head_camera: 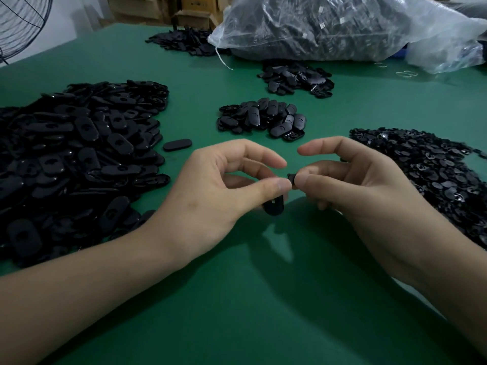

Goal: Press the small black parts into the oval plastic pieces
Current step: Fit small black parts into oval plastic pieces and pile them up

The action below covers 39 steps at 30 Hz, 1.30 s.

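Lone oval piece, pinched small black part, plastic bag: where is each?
lone oval piece (177, 145): head view, centre.
pinched small black part (291, 177): head view, exposed edge.
plastic bag (342, 27): head view, front wall.

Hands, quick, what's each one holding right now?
Left hand: closed, gripping an oval plastic piece.
Right hand: closed, pinching a small black part.
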Tool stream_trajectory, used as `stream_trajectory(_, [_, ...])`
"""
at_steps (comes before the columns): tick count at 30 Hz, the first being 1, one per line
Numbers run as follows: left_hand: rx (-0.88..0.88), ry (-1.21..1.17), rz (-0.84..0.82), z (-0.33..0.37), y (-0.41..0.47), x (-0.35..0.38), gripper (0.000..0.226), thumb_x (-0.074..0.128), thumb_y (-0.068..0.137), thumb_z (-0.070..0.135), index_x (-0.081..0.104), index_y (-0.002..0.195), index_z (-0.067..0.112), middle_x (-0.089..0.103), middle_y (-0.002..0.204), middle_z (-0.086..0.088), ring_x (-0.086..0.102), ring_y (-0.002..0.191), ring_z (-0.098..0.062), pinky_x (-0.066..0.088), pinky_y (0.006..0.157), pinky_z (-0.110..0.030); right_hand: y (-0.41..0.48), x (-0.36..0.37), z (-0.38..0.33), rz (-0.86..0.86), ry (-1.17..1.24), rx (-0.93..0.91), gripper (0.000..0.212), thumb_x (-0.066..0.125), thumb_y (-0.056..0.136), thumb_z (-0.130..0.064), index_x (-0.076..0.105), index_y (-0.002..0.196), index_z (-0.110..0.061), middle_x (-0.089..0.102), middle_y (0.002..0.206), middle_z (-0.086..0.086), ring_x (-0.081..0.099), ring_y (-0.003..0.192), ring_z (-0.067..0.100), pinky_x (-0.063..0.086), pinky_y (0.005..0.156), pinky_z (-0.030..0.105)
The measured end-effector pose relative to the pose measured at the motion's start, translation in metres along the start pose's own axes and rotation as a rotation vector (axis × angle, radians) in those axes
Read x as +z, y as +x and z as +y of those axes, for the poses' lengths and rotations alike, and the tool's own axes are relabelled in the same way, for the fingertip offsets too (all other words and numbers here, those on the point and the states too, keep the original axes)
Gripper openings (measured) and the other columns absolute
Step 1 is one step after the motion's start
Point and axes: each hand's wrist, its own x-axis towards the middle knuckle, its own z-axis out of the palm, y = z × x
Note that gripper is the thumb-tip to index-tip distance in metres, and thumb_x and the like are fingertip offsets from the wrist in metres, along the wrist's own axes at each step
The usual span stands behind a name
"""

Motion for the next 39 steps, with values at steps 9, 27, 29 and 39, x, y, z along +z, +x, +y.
stream_trajectory(9, [-0.096,-0.132,0.145,0.001,0.008,-0.006,0.027,0.077,0.079,0.020,0.077,0.105,0.012,0.080,0.089,-0.006,0.078,0.079,-0.017,0.058,0.069,-0.019,-0.004,0.004,-0.001,-0.006,-0.242,-0.134,0.031,0.077,0.087,-0.013,0.061,0.112,-0.024,0.075,0.085,0.005,0.057,0.066,0.014,0.046,0.061,0.027])
stream_trajectory(27, [-0.075,-0.034,0.049,0.006,0.001,0.003,0.017,0.084,0.077,0.004,0.082,0.090,0.015,0.080,0.084,-0.003,0.077,0.079,-0.014,0.061,0.075,-0.022,-0.009,0.005,-0.007,0.187,-0.810,-0.423,0.030,0.081,0.083,-0.021,0.057,0.101,-0.030,0.071,0.082,-0.019,0.062,0.079,0.006,0.039,0.069,0.010])
stream_trajectory(29, [-0.083,-0.032,0.035,0.006,0.001,0.003,0.017,0.085,0.076,0.005,0.082,0.089,0.014,0.080,0.084,-0.004,0.077,0.078,-0.014,0.061,0.075,-0.022,-0.010,0.005,-0.007,0.184,-0.842,-0.440,0.030,0.081,0.084,-0.020,0.057,0.101,-0.028,0.071,0.081,-0.019,0.061,0.080,0.004,0.039,0.070,0.008])
stream_trajectory(39, [-0.148,-0.033,-0.013,0.004,-0.001,0.002,0.014,0.083,0.079,0.006,0.081,0.092,0.010,0.080,0.085,-0.006,0.074,0.075,-0.011,0.061,0.077,-0.022,-0.012,0.005,-0.009,0.108,-1.077,-0.552,0.029,0.076,0.086,-0.019,0.057,0.107,-0.024,0.065,0.086,-0.017,0.058,0.076,0.015,0.051,0.068,0.042])
